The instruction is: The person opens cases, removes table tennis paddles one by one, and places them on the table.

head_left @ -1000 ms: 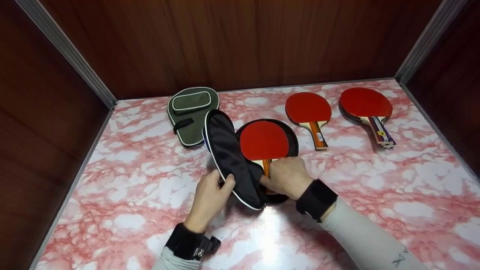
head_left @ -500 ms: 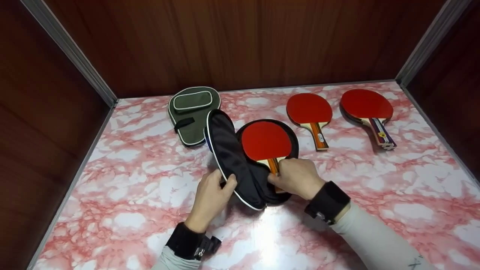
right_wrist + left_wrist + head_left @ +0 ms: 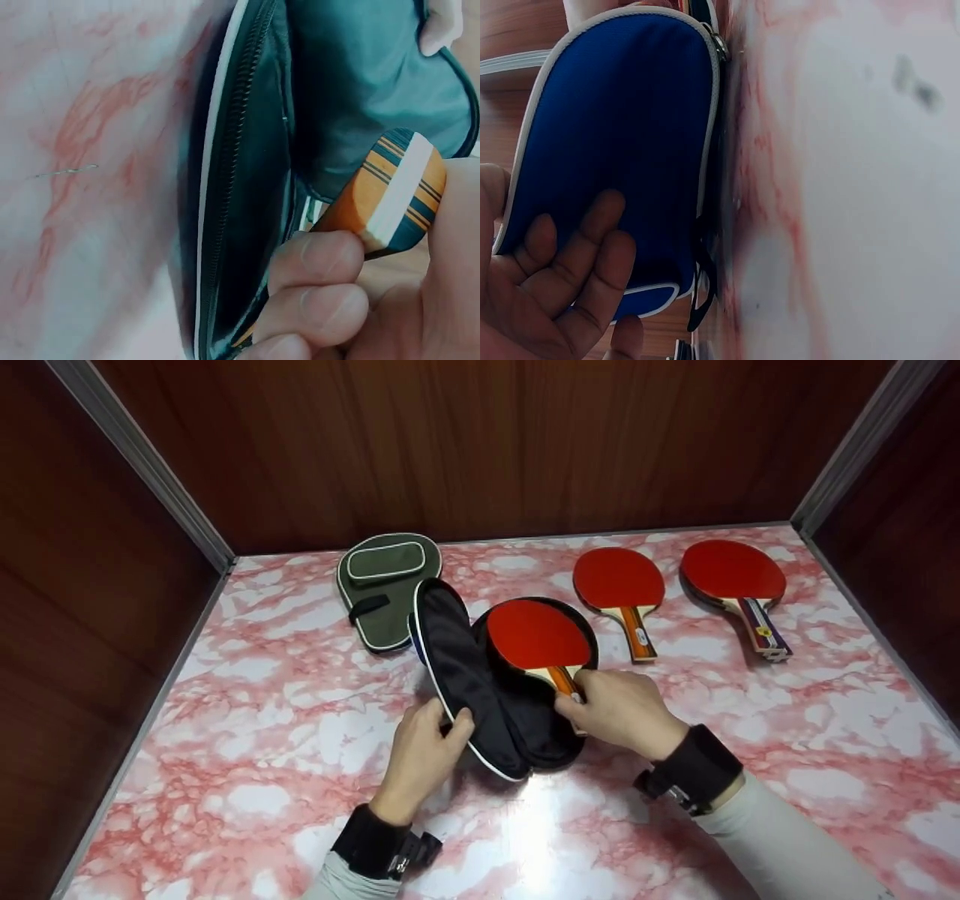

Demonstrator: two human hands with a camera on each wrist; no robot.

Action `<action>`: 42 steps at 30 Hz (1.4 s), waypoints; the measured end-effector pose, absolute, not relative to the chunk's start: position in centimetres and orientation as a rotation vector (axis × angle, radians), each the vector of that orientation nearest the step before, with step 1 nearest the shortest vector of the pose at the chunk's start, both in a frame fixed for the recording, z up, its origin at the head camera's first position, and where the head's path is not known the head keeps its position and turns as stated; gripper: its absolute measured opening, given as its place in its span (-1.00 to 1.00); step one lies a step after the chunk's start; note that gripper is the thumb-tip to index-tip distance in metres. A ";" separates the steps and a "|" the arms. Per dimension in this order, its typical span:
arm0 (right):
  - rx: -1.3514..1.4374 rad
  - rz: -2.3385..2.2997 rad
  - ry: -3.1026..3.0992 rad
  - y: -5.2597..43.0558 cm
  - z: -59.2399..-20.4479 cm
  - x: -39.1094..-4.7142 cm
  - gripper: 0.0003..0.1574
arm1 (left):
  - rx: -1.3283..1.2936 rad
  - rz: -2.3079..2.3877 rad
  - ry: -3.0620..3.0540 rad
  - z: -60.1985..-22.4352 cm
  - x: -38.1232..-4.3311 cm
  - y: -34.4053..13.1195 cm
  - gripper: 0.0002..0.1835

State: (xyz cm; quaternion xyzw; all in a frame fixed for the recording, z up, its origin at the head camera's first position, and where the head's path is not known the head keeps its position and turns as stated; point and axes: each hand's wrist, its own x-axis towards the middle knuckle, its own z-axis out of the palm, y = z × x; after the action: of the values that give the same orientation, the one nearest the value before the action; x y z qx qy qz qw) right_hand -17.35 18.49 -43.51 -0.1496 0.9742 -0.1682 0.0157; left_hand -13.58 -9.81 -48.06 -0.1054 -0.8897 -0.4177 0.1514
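Note:
A paddle case [image 3: 457, 660] lies spread open in the middle of the table, with black lining, white piping and a blue outside [image 3: 630, 97]. My left hand [image 3: 424, 754] holds up its flap by the edge, thumb on the lining and fingers against the blue cloth. The right hand [image 3: 626, 712] grips the handle of a red table tennis paddle [image 3: 536, 634]. That paddle's blade is over the far half of the case, its handle slanting toward the right. In the right wrist view the striped handle end [image 3: 397, 191] shows between thumb and fingers, beside the zipper [image 3: 240, 105].
A green paddle case [image 3: 390, 607] with a small pocket lies at the back left, close behind the blue one. Another red paddle [image 3: 619, 577] rests at the back right. Farther right is a stack of red paddles [image 3: 733, 566]. Wooden panels [image 3: 480, 450] wall in the table.
My right hand has moved rightward with the paddle, swinging its handle to the right and off the case's narrow end, baring more black lining. The left hand has stayed on the flap.

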 end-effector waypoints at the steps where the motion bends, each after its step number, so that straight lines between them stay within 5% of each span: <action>1: -0.472 -0.521 3.043 18.5 -43.5 -17.3 -0.59 | -0.300 -1.200 -2.554 -48.0 -13.6 -9.8 -0.78; 16: -0.337 -0.533 3.144 23.2 -41.0 -20.6 -0.56 | -0.338 -1.190 -2.512 -48.1 -13.7 -9.9 -0.78; 42: -0.080 -0.348 2.975 28.1 -43.0 -27.1 -0.35 | -0.322 -1.207 -2.530 -48.0 -13.4 -10.0 -0.73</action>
State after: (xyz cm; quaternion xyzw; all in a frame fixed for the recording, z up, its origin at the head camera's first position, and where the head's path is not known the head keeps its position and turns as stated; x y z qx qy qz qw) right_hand -27.08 28.11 -42.98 -0.0265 0.9902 -0.1160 0.0725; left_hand -13.43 -9.97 -48.03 -0.1127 -0.8852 -0.4223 0.1593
